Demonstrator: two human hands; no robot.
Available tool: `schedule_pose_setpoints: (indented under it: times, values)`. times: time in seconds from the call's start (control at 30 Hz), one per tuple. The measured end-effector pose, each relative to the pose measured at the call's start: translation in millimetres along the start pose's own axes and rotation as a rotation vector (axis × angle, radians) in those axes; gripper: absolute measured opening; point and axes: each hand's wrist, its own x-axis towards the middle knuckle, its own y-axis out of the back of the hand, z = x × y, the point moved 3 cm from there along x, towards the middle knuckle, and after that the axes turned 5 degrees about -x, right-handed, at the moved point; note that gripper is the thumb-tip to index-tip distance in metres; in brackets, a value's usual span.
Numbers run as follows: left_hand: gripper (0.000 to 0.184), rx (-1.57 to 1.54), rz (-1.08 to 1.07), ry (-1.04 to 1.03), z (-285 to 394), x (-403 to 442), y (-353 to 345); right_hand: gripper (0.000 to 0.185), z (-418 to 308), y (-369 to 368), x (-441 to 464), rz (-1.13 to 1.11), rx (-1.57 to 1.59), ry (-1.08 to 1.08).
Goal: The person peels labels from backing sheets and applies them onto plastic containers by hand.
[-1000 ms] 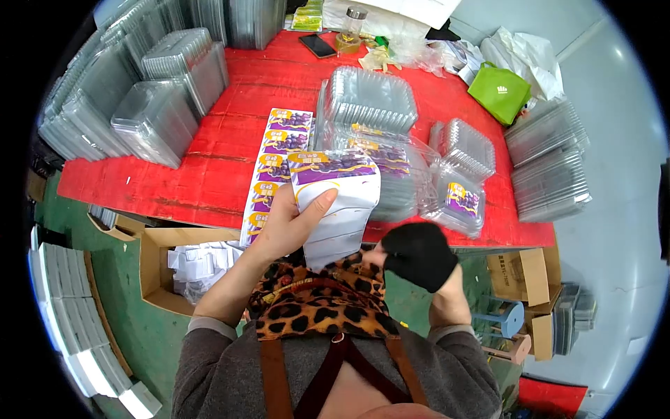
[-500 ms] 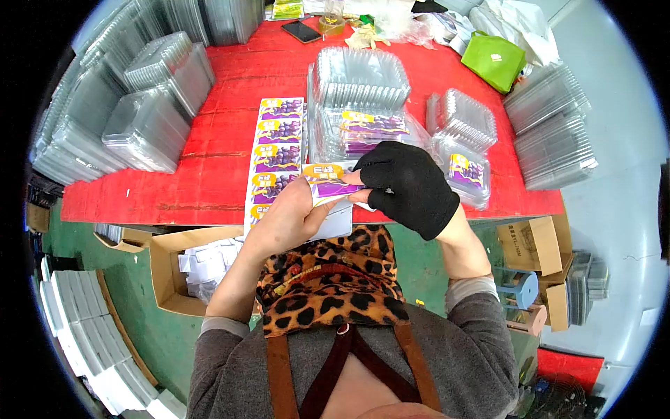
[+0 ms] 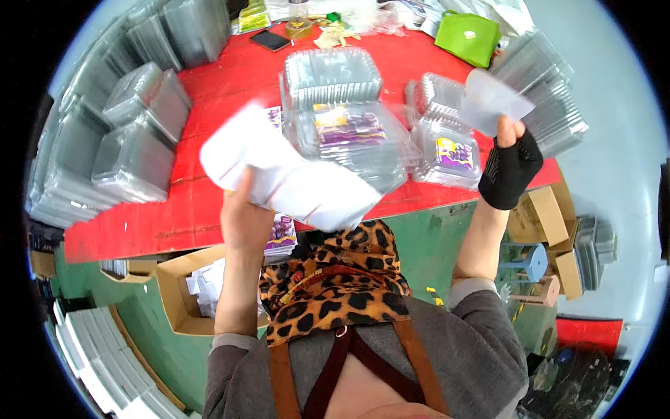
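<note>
My left hand (image 3: 246, 218) grips a white-backed label sheet (image 3: 293, 178), curled and blurred by motion, in front of the clamshell boxes. Raised at the right, my black-gloved right hand (image 3: 513, 167) pinches a single label (image 3: 494, 105) with its pale side facing me. Behind the sheet lies a clear plastic clamshell box (image 3: 370, 150) with a purple and yellow grape label. A smaller labelled box (image 3: 447, 155) sits to its right, below my right hand. Part of a stack of printed label sheets (image 3: 280, 237) shows at the table's front edge, partly covered by the left hand.
Stacked clear boxes (image 3: 132, 150) line the left of the red table (image 3: 230, 87), with more boxes (image 3: 331, 73) at the middle. A phone (image 3: 270, 40), tape roll (image 3: 299, 28) and green bag (image 3: 467, 38) lie at the back. Below stands a carton (image 3: 183, 300) of white scraps.
My hands have parted. The right hand has moved up and right, carrying one label off the sheet. The left hand has moved left and lifted the sheet, whose white back now faces me.
</note>
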Motion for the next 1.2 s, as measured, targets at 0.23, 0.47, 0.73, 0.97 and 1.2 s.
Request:
schedule_pose_setpoints:
  times: [0.23,0.47,0.73,0.97,1.2]
  values:
    - [0.046,-0.307,0.266,0.028,-17.9,-0.3,13.5,0.017,39.2,42.6,-65.7,-0.118,-0.032,-0.164]
    - [0.039,-0.006,0.218,0.062,-26.0,-27.3,-4.1,0.018,62.7,57.2,-100.9,-0.071,0.029,-0.354]
    - [0.053,-0.332,0.167,0.206,-36.7,-28.8,-23.1,0.029,43.5,37.0,-99.9,-0.385,-0.439,0.360]
    - [0.062,-0.365,-0.077,0.261,-45.3,-20.4,-54.0,0.032,59.0,15.4,-119.1,-0.483,-0.505,0.671]
    - [0.047,-0.529,-0.151,0.299,-43.2,-13.9,-41.6,0.033,74.0,-19.5,-101.0,-0.419,-0.582,0.693]
